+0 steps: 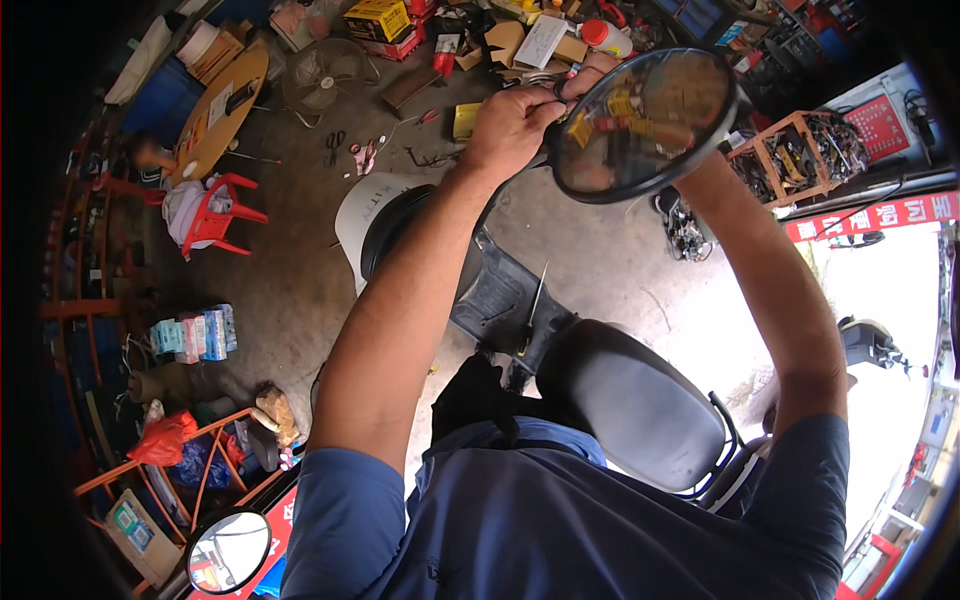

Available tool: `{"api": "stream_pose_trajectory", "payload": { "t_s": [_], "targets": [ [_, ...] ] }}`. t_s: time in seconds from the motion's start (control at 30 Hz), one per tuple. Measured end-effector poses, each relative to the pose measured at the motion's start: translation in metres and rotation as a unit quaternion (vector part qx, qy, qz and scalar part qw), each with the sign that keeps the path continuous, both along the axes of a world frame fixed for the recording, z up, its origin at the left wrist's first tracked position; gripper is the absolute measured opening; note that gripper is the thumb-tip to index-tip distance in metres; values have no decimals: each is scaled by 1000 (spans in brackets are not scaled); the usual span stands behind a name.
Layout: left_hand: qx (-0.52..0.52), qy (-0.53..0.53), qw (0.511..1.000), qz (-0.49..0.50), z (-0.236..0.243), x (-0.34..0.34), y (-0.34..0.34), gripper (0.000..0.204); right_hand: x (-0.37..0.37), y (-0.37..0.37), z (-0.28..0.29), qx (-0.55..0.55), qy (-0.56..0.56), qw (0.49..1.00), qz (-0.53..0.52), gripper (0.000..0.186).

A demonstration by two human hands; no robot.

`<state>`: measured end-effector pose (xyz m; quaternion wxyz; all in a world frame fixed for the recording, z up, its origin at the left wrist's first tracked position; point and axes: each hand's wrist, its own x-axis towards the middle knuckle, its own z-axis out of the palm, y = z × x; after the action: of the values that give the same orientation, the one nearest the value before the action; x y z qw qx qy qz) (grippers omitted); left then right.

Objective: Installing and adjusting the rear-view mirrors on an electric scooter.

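Note:
A large oval mirror [640, 125] with a black rim stands up in front of me, above the scooter's white front panel [362, 215]. Just left of its rim, my left hand [510, 130] has its fingers closed in a pinch at a small dark part [560, 92]. My right hand [597, 70] reaches behind the mirror, and its bent fingers meet the same dark part from the far side. The mirror hides most of that hand and wrist. On the scooter's black footboard [500, 295] lies a screwdriver [535, 312] with a thin shaft.
The black scooter seat [630, 395] lies close at my right. Scissors [335, 145] and small tools lie on the floor ahead, near a fan [325, 83]. A red stool [222, 215] stands left; boxes [380, 18] crowd the far side. An orange-framed crate [790, 160] holds parts.

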<state>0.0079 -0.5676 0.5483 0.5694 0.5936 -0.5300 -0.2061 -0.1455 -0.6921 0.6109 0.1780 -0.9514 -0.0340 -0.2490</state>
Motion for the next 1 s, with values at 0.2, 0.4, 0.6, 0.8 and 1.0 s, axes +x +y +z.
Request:
{"api": "stream_pose_trajectory", "payload": {
  "t_s": [0.2,0.4,0.6,0.8,1.0],
  "targets": [
    [-152,-452,866,150,-23,15,1,15,11,29,42,-253,-55,966,9,16],
    [-38,-46,998,9,-9,0,-1,22,23,23,45,-213,33,976,-11,22],
    [-1,-14,1000,12,-4,0,2,19,40,25,47,-207,42,977,-17,25],
    [-8,-1,1000,6,-4,-1,3,19,51,20,44,-196,59,978,-37,28],
    [-23,10,1000,-4,-6,-1,1,20,57,19,41,-177,24,983,-39,27]
  ]
}}
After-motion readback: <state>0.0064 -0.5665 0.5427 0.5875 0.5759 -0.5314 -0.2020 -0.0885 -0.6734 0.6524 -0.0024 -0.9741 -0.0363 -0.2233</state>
